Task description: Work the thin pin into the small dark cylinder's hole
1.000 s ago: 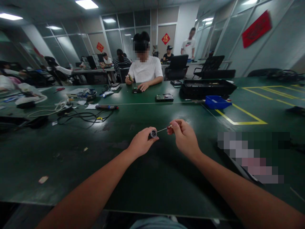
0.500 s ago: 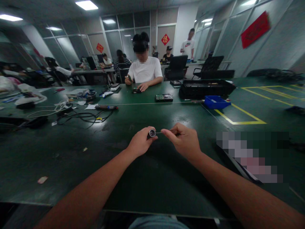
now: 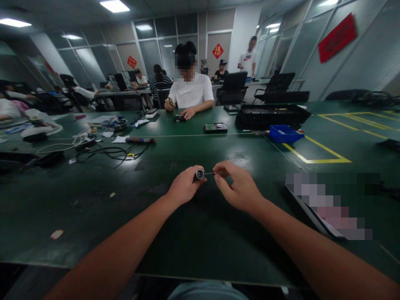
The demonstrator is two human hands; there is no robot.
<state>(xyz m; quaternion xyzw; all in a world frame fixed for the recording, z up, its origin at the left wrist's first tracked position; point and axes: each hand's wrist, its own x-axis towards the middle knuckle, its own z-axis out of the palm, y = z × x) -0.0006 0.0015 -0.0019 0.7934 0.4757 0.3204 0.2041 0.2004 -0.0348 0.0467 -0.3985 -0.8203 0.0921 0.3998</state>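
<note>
Above the near part of the green table, my left hand (image 3: 184,186) is closed around a short dark cylinder with a silver-ringed round end (image 3: 199,174), much like a flashlight. The ringed end faces me. From the right, my right hand (image 3: 240,187) holds a thin screwdriver (image 3: 208,173), its slim metal shaft reaching level to the cylinder's side. The fingers rest on the handle while the thumb sits slightly off it. Most of the handle is hidden by the fingers, and whether the tip sits in a screw is too small to tell.
Across the table (image 3: 175,258) a person (image 3: 192,91) works on a small dark device. An open circuit-board device (image 3: 215,127), a blue bin (image 3: 286,133) and a long black tray (image 3: 271,114) stand ahead. Black cables (image 3: 109,153) lie left; a blurred flat item (image 3: 328,208) lies right.
My right thumb has come away from the screwdriver handle and the fingers have spread a little. My left hand and the cylinder have stayed in place.
</note>
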